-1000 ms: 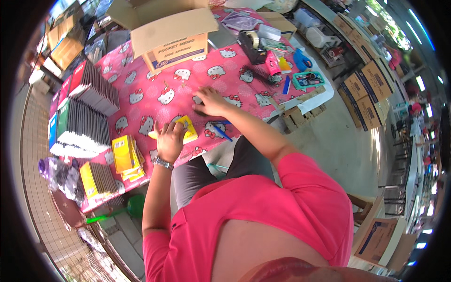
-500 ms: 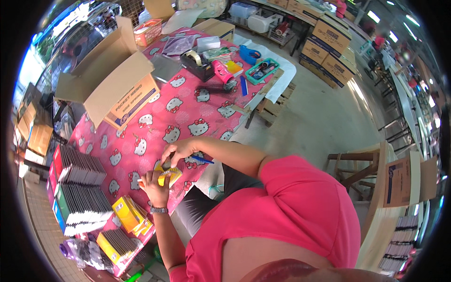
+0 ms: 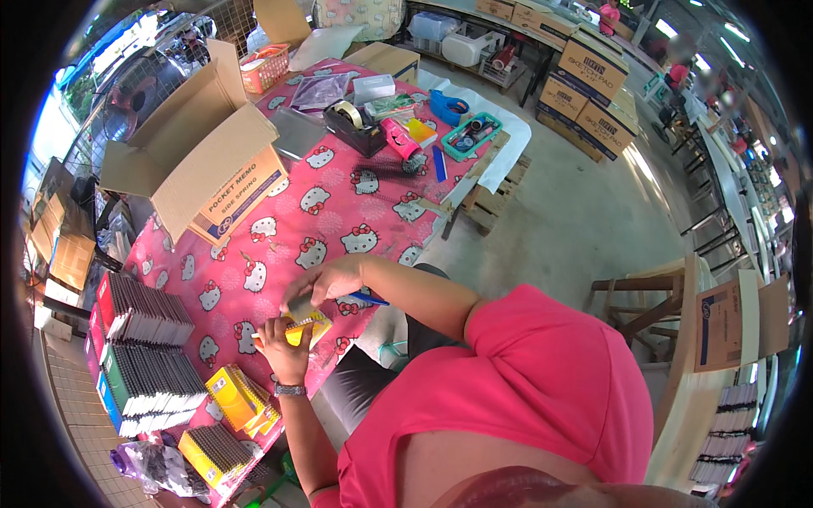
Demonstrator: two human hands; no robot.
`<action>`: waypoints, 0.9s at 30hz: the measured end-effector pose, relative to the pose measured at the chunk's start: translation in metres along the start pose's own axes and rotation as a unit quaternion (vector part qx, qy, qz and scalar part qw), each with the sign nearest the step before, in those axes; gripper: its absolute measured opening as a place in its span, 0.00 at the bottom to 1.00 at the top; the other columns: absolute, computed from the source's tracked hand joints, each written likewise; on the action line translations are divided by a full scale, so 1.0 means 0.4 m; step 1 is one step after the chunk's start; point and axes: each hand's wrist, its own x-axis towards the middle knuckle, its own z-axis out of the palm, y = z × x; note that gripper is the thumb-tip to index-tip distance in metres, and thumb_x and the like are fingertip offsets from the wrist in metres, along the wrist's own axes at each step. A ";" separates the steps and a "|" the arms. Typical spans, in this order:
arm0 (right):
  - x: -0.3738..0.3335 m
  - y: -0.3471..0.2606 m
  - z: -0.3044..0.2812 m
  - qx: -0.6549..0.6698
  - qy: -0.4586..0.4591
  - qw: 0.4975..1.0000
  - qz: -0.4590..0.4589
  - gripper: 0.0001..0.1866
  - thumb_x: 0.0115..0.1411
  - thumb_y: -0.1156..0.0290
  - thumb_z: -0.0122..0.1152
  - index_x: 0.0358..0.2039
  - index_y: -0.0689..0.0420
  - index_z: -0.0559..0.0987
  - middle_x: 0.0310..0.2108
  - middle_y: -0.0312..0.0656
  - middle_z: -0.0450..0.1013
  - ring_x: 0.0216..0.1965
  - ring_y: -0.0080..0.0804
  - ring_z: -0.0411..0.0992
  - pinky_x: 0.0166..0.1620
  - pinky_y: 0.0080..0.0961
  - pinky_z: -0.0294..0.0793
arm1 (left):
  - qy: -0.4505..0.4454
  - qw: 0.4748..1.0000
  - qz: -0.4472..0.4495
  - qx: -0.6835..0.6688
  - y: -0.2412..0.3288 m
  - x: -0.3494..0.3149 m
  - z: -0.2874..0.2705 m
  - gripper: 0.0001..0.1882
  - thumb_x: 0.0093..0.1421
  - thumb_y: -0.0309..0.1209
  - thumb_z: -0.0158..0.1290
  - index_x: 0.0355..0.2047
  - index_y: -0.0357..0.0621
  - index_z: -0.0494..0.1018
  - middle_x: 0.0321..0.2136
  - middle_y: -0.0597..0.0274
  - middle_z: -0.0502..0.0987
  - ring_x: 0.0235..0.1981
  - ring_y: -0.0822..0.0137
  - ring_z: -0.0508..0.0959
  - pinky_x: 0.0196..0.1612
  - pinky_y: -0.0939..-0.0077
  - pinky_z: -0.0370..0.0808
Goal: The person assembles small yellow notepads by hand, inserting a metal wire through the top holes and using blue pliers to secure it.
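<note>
A small yellow spiral notebook [image 3: 318, 328] sits at the table's near edge between my hands. My left hand [image 3: 285, 354], with a watch on the wrist, is closed on its left side, fingers along the spiral. My right hand [image 3: 337, 278] bends over its far side, thumb and fingers closed on a small flat grey piece [image 3: 299, 306]; whether that piece belongs to the notebook I cannot tell. Just right of the notebook, a blue pen [image 3: 369, 298] lies partly behind my right hand. Stacks of yellow spiral notebooks [image 3: 240, 396] stand to the left of my left forearm.
Dark-spined notebook stacks [image 3: 152, 381] line the table's left edge. Farther back are an open cardboard box [image 3: 233, 199], a tape dispenser [image 3: 354, 125], a pink container [image 3: 400, 138], a blue ruler [image 3: 439, 163] and a teal tray [image 3: 471, 135]. A wooden stool [image 3: 644, 300] stands right.
My right hand has shifted slightly left and down, and the grey piece shows more clearly under its fingers. My left hand keeps its hold on the notebook. The view has shifted slightly.
</note>
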 end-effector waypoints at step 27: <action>0.131 0.012 -0.044 -0.405 0.185 0.892 0.084 0.25 0.48 0.63 0.69 0.49 0.54 0.79 0.45 0.41 0.75 0.48 0.34 0.72 0.53 0.27 0.68 | 0.045 0.986 -0.035 -0.155 -0.116 -0.009 -0.031 0.11 0.55 0.27 0.61 0.35 0.36 0.71 0.29 0.52 0.73 0.27 0.53 0.75 0.27 0.65 0.73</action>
